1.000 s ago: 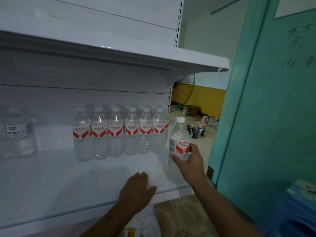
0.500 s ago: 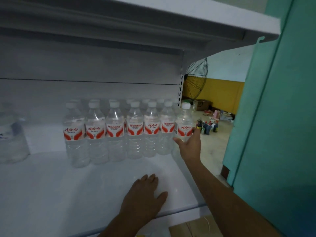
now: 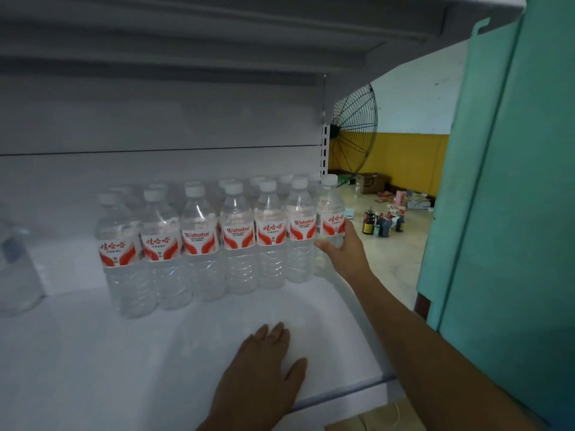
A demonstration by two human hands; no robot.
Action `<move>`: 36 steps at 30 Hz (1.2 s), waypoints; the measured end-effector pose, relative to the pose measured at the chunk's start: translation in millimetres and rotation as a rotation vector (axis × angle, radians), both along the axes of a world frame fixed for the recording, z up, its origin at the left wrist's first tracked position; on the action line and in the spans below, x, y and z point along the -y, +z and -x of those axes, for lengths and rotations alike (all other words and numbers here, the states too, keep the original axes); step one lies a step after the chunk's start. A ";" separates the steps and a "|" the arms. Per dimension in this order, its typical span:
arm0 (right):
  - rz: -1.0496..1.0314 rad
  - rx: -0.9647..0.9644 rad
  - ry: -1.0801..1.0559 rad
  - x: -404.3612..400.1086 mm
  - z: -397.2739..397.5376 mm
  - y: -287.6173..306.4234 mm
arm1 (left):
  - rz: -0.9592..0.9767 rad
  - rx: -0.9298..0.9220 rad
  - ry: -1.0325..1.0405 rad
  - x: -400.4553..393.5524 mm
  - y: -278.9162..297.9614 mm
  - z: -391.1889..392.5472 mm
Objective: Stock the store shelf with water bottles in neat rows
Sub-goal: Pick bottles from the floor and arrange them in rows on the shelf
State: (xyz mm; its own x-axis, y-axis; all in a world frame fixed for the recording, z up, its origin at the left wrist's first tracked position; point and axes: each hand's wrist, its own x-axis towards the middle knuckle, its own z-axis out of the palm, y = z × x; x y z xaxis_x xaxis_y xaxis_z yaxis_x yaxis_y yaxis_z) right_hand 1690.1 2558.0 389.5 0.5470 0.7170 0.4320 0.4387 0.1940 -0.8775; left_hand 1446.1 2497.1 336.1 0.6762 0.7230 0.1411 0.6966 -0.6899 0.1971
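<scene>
The right hand [image 3: 343,251] is gripping the end bottle [image 3: 330,225] at the label, at the right end of the front row [image 3: 217,241] on the shelf [image 3: 124,353]; the left hand [image 3: 264,371] is lying flat there; the bottle looks full, heavyish, smooth and squeezable, so mid-body seems best.
</scene>
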 end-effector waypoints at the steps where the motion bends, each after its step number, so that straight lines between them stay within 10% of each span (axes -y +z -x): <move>1: 0.007 -0.008 0.008 0.9 0.9 -0.5 | 0.006 0.002 0.002 -0.1 -0.2 -0.5; 36: 0.252 -0.024 -0.109 22.8 3.1 8.3 | 0.014 0.197 -0.009 6.5 -4.2 7.8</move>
